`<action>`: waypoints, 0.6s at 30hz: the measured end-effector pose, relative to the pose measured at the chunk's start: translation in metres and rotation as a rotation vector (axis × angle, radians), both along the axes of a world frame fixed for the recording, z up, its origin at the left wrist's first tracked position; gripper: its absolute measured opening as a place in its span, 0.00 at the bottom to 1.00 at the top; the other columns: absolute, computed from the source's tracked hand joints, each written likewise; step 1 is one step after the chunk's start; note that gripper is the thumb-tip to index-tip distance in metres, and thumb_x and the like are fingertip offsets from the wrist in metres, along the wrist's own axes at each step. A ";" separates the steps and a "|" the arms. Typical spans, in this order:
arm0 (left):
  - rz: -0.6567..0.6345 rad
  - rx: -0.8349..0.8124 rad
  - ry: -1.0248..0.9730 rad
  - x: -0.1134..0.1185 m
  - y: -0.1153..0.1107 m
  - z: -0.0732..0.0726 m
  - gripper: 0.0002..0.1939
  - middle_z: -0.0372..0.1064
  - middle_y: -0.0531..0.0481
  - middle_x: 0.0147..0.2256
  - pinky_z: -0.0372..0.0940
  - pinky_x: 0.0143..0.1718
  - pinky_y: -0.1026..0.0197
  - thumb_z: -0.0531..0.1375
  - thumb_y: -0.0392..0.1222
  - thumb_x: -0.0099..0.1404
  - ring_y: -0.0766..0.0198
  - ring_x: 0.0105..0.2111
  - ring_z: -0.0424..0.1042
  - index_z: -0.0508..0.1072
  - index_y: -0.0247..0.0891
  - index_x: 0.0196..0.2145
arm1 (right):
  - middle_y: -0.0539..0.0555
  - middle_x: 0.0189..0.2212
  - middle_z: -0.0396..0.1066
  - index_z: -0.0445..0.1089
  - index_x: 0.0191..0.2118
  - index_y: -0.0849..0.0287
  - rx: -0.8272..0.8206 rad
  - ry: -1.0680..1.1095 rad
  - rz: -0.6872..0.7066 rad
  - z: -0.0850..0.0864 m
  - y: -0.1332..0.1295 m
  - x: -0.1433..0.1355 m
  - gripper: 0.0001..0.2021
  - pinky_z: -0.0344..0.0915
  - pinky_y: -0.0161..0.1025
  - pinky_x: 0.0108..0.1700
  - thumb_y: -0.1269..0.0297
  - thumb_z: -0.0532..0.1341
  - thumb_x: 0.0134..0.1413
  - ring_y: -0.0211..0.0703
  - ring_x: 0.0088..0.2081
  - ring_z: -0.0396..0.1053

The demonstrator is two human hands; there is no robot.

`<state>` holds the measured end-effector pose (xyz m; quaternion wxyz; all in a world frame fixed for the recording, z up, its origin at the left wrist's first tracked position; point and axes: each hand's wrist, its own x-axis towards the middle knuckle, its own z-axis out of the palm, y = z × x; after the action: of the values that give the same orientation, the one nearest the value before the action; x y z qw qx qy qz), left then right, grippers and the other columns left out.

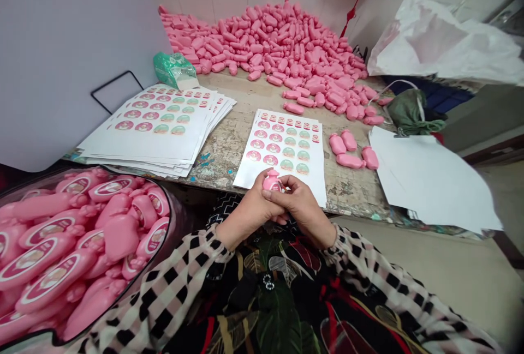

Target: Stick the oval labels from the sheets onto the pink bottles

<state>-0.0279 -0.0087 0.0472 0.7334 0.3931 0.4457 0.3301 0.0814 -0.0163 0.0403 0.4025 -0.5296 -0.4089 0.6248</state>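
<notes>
A small pink bottle (272,181) with a label on its front is held between both hands at the table's front edge. My left hand (258,201) wraps round its left side. My right hand (295,197) closes on it from the right, fingers at the label. Just beyond the hands lies a sheet of round pink and green stickers (282,141). Several loose pink bottles (350,160) lie to the right of that sheet. A large heap of pink bottles (282,43) covers the back of the table.
At the left are a stack of sticker sheets (155,141), a green plastic bag (174,69) and a bag of labelled pink bottles (123,234). White paper (429,179), a dark green cloth bag (409,111) and white plastic (442,43) are at the right.
</notes>
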 end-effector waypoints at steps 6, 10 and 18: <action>-0.103 0.041 0.038 0.003 0.000 0.003 0.41 0.65 0.54 0.29 0.65 0.16 0.64 0.59 0.30 0.48 0.67 0.16 0.68 0.43 0.46 0.56 | 0.43 0.14 0.64 0.59 0.33 0.58 0.021 0.158 -0.032 0.000 -0.003 0.006 0.19 0.53 0.28 0.10 0.51 0.64 0.42 0.33 0.10 0.59; -0.293 -0.021 -0.151 -0.001 -0.001 -0.003 0.36 0.66 0.54 0.26 0.65 0.18 0.63 0.57 0.38 0.57 0.65 0.18 0.69 0.40 0.47 0.57 | 0.43 0.14 0.63 0.62 0.31 0.60 0.022 0.196 -0.008 -0.006 -0.006 0.019 0.16 0.46 0.24 0.10 0.51 0.63 0.46 0.27 0.09 0.53; -0.493 -0.097 -0.294 0.009 -0.004 -0.010 0.32 0.69 0.48 0.30 0.68 0.28 0.56 0.53 0.48 0.62 0.64 0.23 0.72 0.40 0.47 0.59 | 0.44 0.19 0.65 0.66 0.37 0.59 0.045 0.192 -0.125 -0.009 -0.027 0.062 0.14 0.53 0.25 0.16 0.54 0.62 0.48 0.27 0.15 0.55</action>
<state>-0.0192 -0.0130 0.0376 0.8661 0.4019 0.2410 0.1738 0.1439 -0.0429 0.0312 0.4898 -0.4827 -0.3485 0.6369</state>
